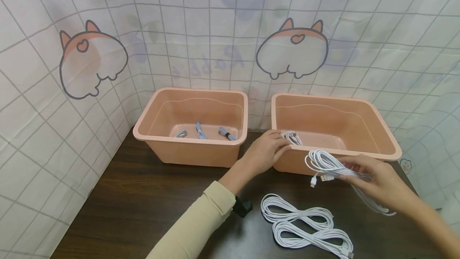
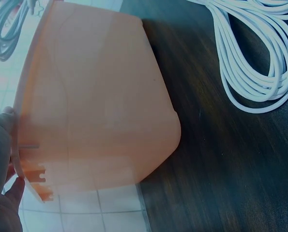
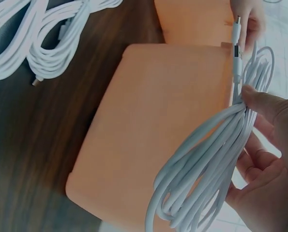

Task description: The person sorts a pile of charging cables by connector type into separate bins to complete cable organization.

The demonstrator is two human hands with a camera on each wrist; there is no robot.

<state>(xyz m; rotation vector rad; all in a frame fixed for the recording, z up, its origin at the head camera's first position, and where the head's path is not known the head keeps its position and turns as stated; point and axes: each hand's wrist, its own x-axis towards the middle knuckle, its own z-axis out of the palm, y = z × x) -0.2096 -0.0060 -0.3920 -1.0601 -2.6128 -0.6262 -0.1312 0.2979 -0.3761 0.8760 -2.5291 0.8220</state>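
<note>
My right hand pinches a coiled white USB cable at its middle, in front of the right peach bin. Its two plugs hang beside the coil, and in the right wrist view the cable loops out on both sides of the grip. With thumb and fingers on either side of the rim, my left hand holds the bin's near left corner, also seen in the left wrist view on the bin wall. Inside that bin lies another white cable, partly hidden by the front wall.
Two more coiled white cables, one farther and one nearer, lie on the dark wooden table. A left peach bin contains three small blue-grey cable bundles. Behind both bins hangs a grid-patterned curtain.
</note>
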